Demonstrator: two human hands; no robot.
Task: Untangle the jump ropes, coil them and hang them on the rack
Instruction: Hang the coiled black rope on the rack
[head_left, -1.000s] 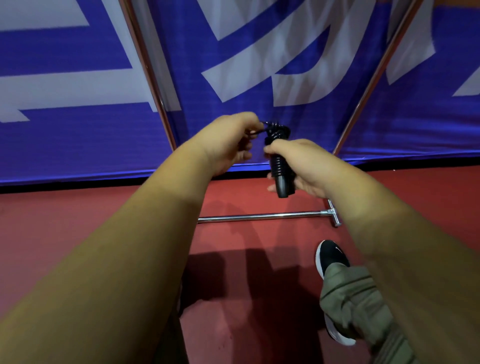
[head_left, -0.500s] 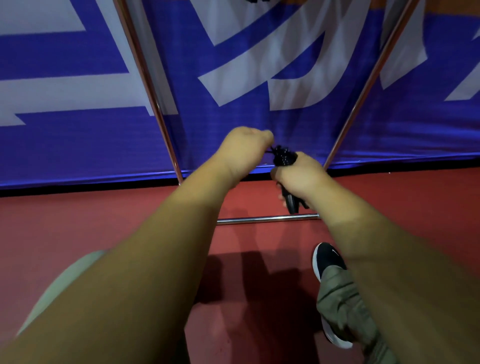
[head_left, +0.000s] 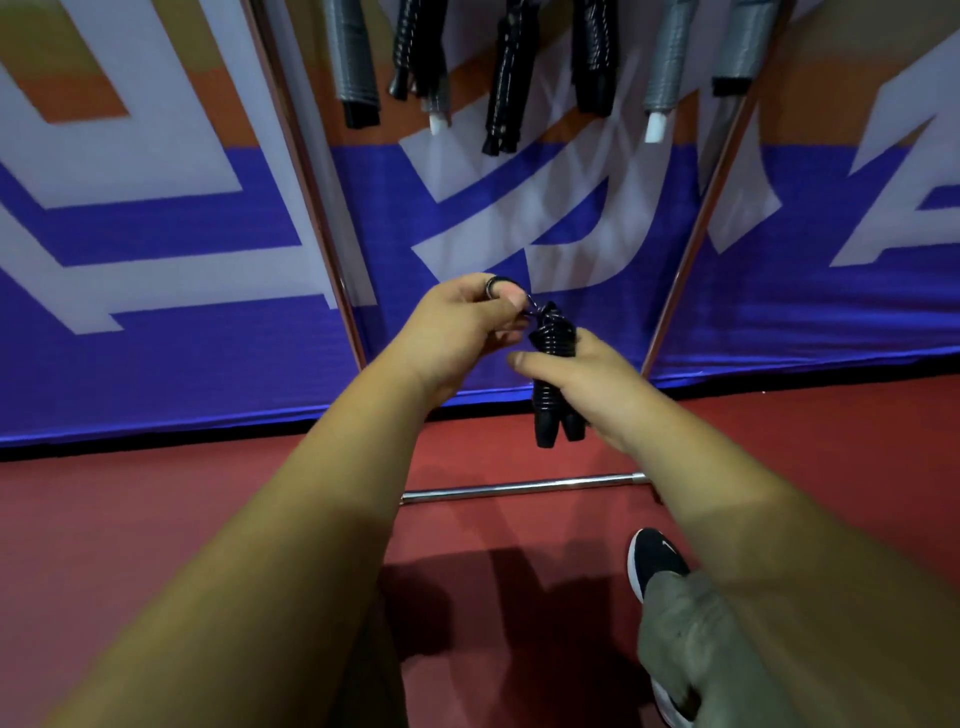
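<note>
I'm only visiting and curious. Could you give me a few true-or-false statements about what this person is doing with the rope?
1. The right hand grips a coiled black jump rope. True.
2. The jump rope lies on the floor. False: both hands hold it up above the red floor.
3. Other rope bundles hang higher up in the picture. True.
4. The left hand hangs idle. False: it pinches a loop at the top of the jump rope.
</note>
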